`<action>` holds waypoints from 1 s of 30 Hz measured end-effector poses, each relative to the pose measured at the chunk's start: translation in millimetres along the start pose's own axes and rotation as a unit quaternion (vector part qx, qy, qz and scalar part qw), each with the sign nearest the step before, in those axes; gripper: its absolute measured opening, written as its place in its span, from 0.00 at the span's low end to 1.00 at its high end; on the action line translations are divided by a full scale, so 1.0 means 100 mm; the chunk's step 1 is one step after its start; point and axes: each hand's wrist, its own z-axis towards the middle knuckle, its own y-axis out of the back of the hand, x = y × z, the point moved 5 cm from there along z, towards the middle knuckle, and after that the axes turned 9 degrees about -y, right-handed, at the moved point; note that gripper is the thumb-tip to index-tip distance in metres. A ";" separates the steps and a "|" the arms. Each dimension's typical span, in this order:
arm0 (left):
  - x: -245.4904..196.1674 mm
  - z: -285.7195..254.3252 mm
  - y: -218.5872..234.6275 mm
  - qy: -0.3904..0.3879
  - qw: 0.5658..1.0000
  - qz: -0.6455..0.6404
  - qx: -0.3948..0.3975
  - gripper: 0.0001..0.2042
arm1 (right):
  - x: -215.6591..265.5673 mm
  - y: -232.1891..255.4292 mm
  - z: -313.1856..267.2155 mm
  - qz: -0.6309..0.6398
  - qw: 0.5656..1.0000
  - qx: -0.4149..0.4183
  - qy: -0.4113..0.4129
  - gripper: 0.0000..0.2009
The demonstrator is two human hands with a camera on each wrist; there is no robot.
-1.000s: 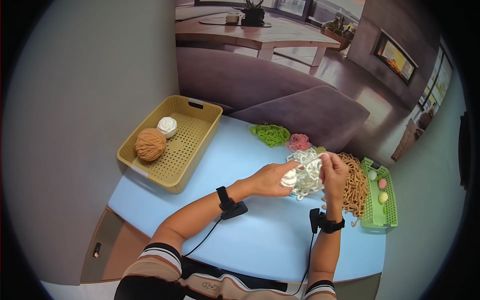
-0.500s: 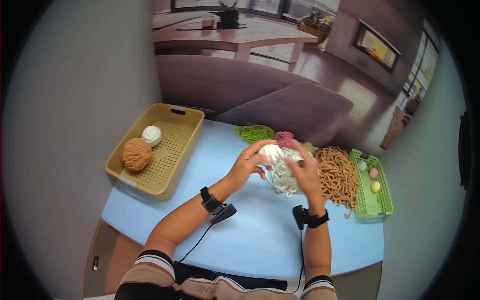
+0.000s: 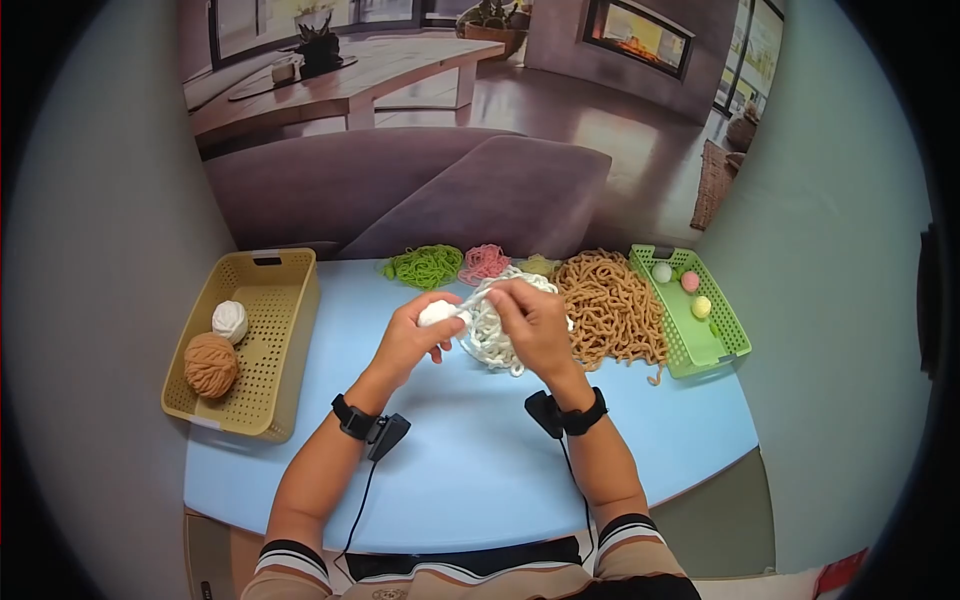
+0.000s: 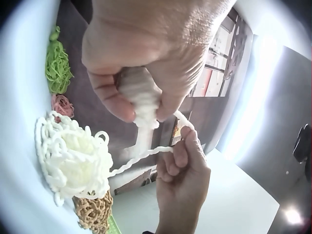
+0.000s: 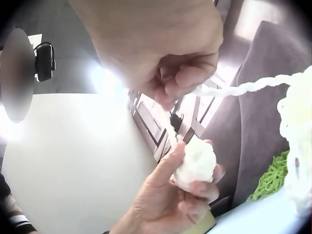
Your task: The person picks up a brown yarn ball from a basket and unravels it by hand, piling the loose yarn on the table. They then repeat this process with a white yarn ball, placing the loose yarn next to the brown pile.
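My left hand [image 3: 405, 338] grips a small ball of white yarn [image 5: 196, 165], thumb on one side and fingers round the other. To its right, my right hand [image 3: 535, 325] pinches the white strand [image 4: 141, 157] that runs from the ball. Beyond its fingers the strand leads on to a loose heap of white yarn [image 4: 73, 163] on the table. In the head view both hands are raised over the front of that heap and partly cover it. The left wrist view shows the right fingers curled round the strand.
A tan basket [image 3: 290, 345] at left holds a white ball [image 3: 230, 321] and a brown ball [image 3: 211, 365]. Green yarn [image 3: 425, 267], pink yarn [image 3: 486, 262] and brown yarn [image 3: 610, 310] lie along the back. A green basket [image 3: 735, 335] at right holds small balls.
The left hand has turned the white ball, and the right hand has come off the ball's side to pinch the strand. The head view has swung to the right.
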 end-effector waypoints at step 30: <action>0.01 0.01 0.05 -0.007 0.993 0.117 0.015 0.15 | -0.03 0.09 0.03 -0.093 0.995 0.048 -0.004 0.07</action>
